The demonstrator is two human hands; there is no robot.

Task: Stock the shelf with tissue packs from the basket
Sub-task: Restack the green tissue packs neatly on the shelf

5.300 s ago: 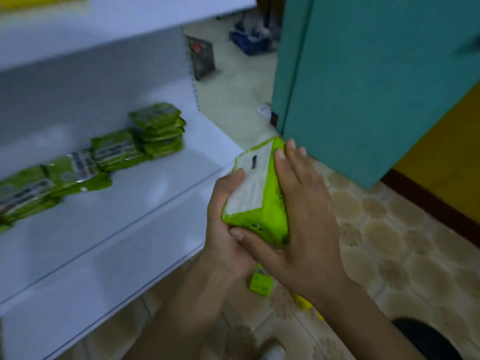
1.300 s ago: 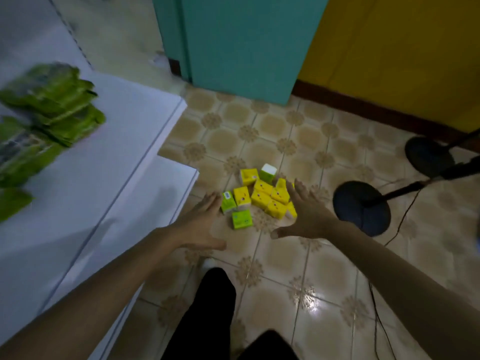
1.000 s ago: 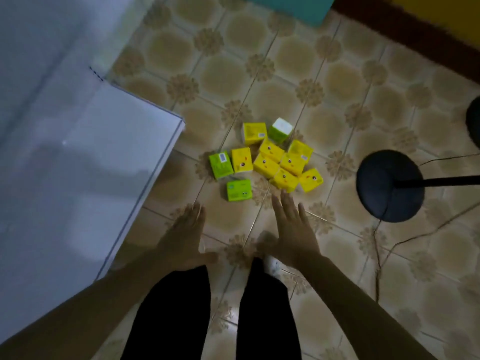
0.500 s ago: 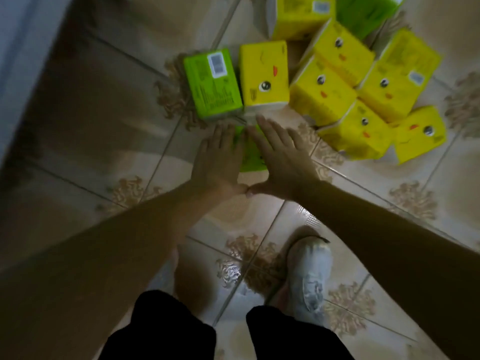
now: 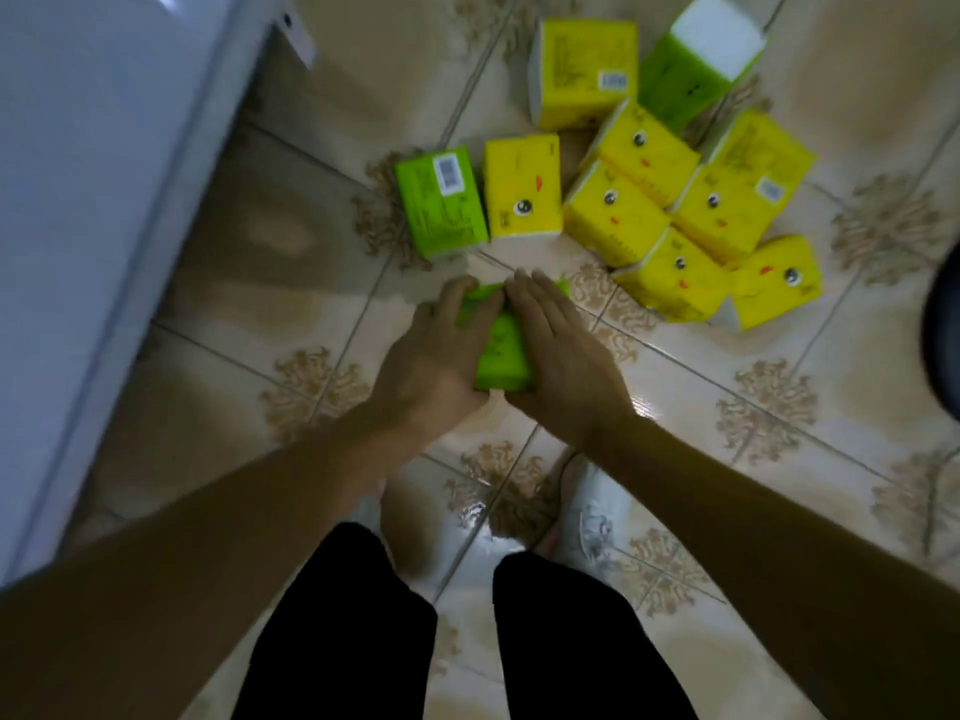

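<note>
A green tissue pack (image 5: 503, 350) lies on the tiled floor between my hands. My left hand (image 5: 434, 356) grips its left side, fingers curled over the far edge. My right hand (image 5: 563, 356) covers its right side, fingers laid along the top and thumb at the near edge. Just beyond it lie another green pack with a barcode (image 5: 441, 202) and several yellow packs with cartoon faces (image 5: 522, 187), bunched together on the floor. A green pack with a white end (image 5: 696, 59) stands at the back. No basket is in view.
The white shelf base (image 5: 104, 200) fills the left side, its edge running diagonally down to the lower left. A dark round stand base (image 5: 943, 330) shows at the right edge. My black trouser legs and a white shoe (image 5: 592, 517) are below my hands.
Since half a second ago my hands have closed round the nearest green pack, which they were only reaching over. Before that I turned from the shelf and bent down to the floor.
</note>
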